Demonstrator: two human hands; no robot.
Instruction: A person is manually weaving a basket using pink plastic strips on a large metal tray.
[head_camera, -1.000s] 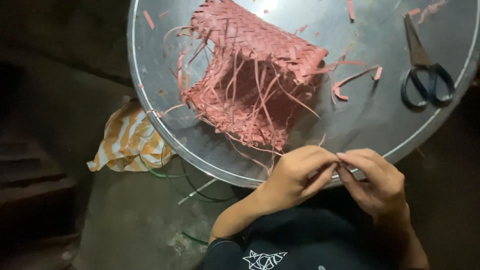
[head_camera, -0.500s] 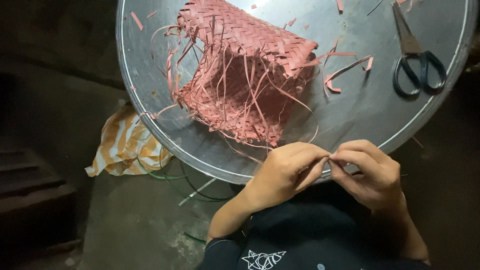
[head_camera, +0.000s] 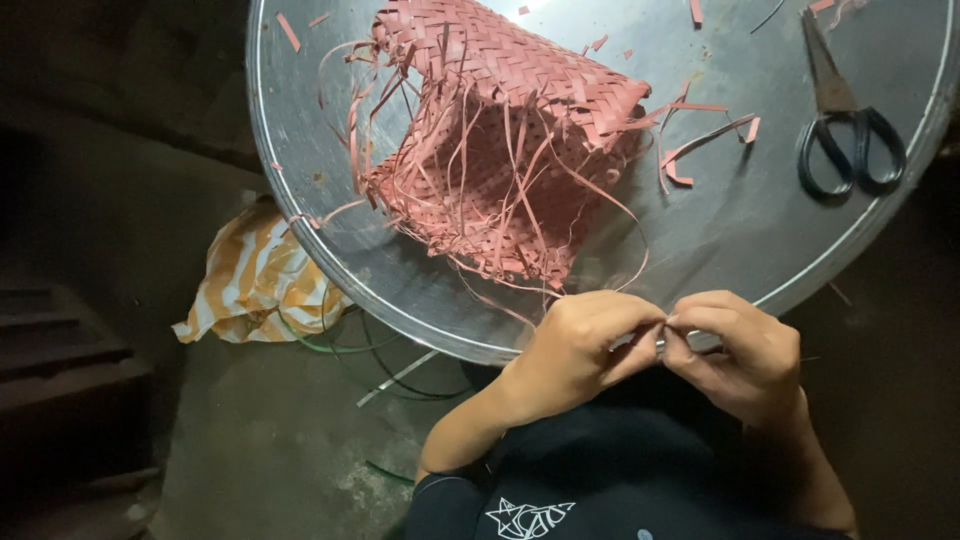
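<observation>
A half-woven pink strip basket (head_camera: 500, 130) lies on its side on a round metal tray (head_camera: 720, 240), with loose strip ends sticking out of its open side. My left hand (head_camera: 580, 345) and my right hand (head_camera: 740, 350) meet at the tray's near rim. Their fingertips pinch together on a thin pink strip (head_camera: 640, 255) that curves down from the basket. A small shiny bit shows between the fingertips, but I cannot tell what it is. Both hands are a little below the basket and do not touch it.
Black-handled scissors (head_camera: 845, 130) lie shut at the tray's right side. Cut pink scraps (head_camera: 700, 140) are scattered on the tray. An orange-and-white striped cloth (head_camera: 255, 285) and green wires (head_camera: 340, 345) lie on the dark floor at the left, and steps (head_camera: 60, 350) are at the far left.
My hands stay pinched together at the tray's rim, with the fingertips closing in slightly. The view has drifted a little, so the tray and basket sit slightly differently in the frame.
</observation>
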